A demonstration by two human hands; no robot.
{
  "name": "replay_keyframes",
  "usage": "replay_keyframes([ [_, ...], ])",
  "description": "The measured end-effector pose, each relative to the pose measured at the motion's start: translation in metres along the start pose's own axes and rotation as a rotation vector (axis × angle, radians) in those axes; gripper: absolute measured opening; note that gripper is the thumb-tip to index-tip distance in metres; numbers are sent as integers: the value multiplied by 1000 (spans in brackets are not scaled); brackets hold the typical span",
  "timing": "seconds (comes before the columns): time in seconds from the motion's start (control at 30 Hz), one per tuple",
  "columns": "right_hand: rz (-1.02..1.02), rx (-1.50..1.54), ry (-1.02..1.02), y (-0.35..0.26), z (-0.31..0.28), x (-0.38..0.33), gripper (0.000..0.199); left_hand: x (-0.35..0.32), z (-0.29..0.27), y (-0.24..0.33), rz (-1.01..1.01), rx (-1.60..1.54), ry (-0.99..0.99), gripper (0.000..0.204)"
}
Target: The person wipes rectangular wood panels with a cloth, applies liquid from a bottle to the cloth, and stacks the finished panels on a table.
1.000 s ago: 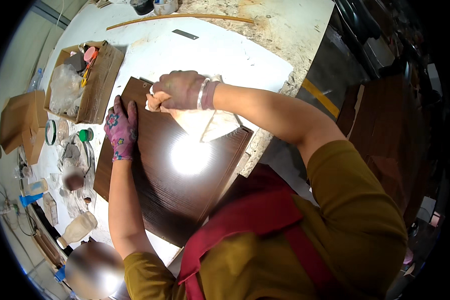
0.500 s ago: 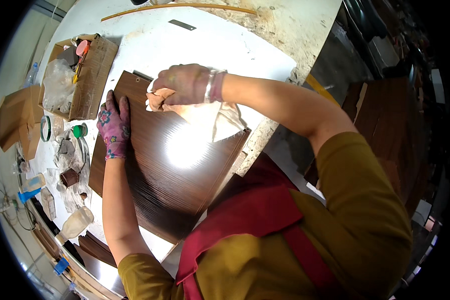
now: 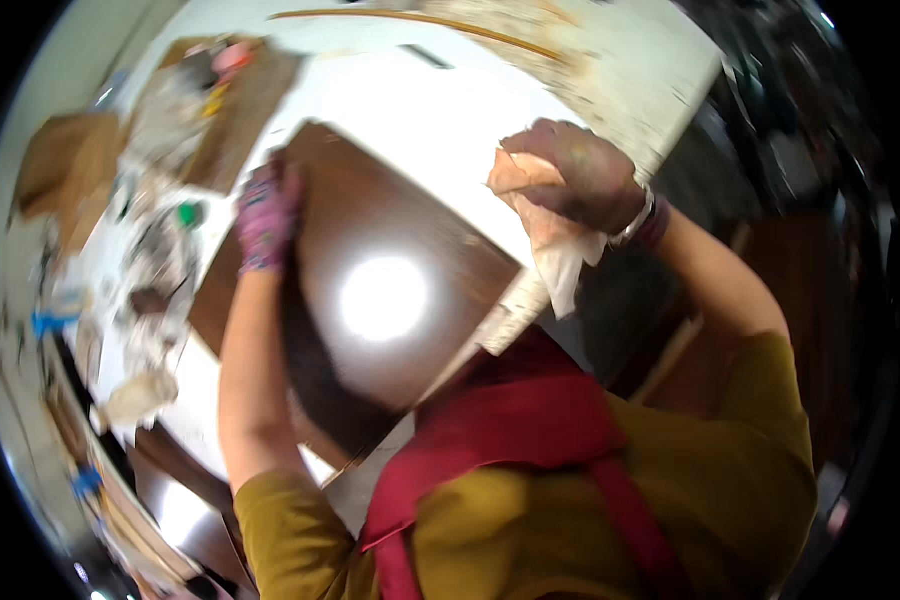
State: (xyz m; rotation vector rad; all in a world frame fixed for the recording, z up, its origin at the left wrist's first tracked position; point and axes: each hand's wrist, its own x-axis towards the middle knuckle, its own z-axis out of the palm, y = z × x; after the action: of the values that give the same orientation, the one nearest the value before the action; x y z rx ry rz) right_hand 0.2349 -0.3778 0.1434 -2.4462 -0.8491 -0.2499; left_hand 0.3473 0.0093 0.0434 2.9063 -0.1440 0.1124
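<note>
A dark brown wood-grain panel lies at a slant on the white-topped table, with a bright light reflected on its face. My left hand, in a purple patterned glove, rests along the panel's left edge with its fingers stretched out, slightly blurred. In its stained glove, my right hand is closed around a crumpled, pale orange-and-white cloth. Hand and cloth are raised off the panel, to the right of its far right corner, and the cloth's end hangs down near the table edge.
At the far left stands an open cardboard box holding a plastic bag and small items. A green cap, plastic wrapping and a pale bottle lie left of the panel. A flat metal strip and a long thin brown strip lie beyond it.
My right hand has lifted the cloth off the panel and carried it right, past the panel's corner. My left hand stays on the panel's left edge. The whole view has shifted.
</note>
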Motion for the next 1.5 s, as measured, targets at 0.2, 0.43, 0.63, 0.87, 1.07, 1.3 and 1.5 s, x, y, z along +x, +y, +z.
replay_keyframes([
  [0.2, -152, -105, -188, -62, 67, -5, 14, -6, 1, 21, 58, 81, 147, 54],
  [0.43, 139, -43, -544, -64, -27, 20, 27, -15, -5, 14, 66, -177, 318, 45],
  [0.63, -29, 214, 62, -123, 44, 117, 33, -54, -19, -59, 43, -265, 553, 23],
  [0.87, 157, 164, -13, -89, 165, 103, 41, -81, -118, -247, -111, 168, 684, 14],
  [1.07, 205, 174, -23, -91, 166, 101, 43, -43, -134, -247, -123, 372, 425, 12],
  [1.3, 228, 183, -36, -89, 165, 103, 43, 2, -77, -272, 31, 653, 159, 21],
  [1.5, 253, 235, -18, -85, 171, 103, 43, 7, -41, -308, 22, 502, 126, 30],
])
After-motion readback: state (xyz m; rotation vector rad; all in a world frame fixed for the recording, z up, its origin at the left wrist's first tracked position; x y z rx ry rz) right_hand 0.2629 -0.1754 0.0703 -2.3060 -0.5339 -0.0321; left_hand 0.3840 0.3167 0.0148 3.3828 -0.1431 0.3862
